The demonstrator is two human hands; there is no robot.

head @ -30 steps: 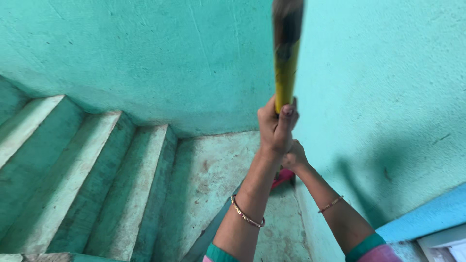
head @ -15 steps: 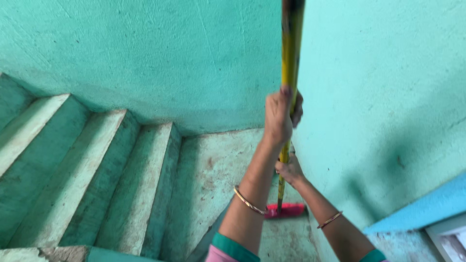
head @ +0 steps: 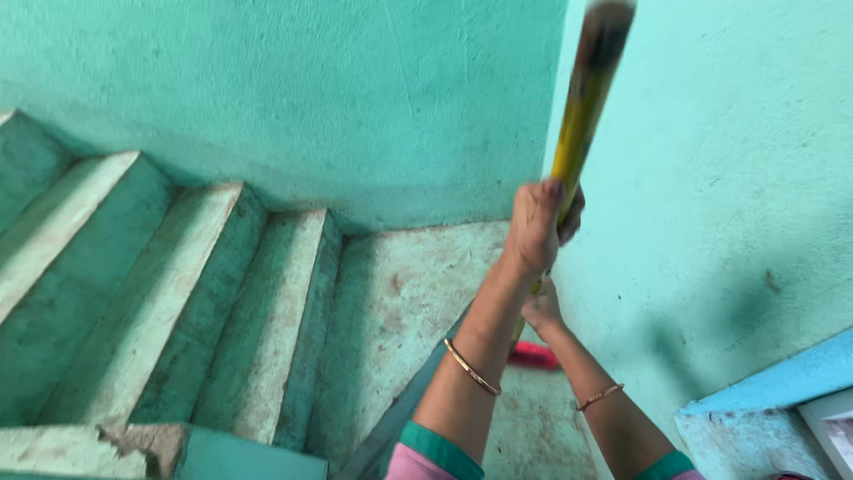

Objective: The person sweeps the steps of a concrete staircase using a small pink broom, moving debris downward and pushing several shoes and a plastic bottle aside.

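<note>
I hold a long yellow broom handle (head: 577, 124) with both hands, close to the corner of two turquoise walls. My left hand (head: 536, 227) grips it higher up, with a thin bangle on that wrist. My right hand (head: 542, 308) grips it lower down, also with a bangle on the wrist. The pink broom head (head: 534, 356) rests on the worn landing floor (head: 418, 284), mostly hidden behind my arms. The top of the handle is blurred and leans to the right.
Turquoise steps (head: 187, 293) with worn pale treads rise to the left from the landing. A wall (head: 729, 178) stands close on the right. A light blue ledge (head: 782, 378) is at the lower right, and a chipped step edge (head: 133, 440) at the bottom left.
The handle's top has tilted to the right. The pink broom head swept toward me and has now moved back a little. Both hands keep their grip.
</note>
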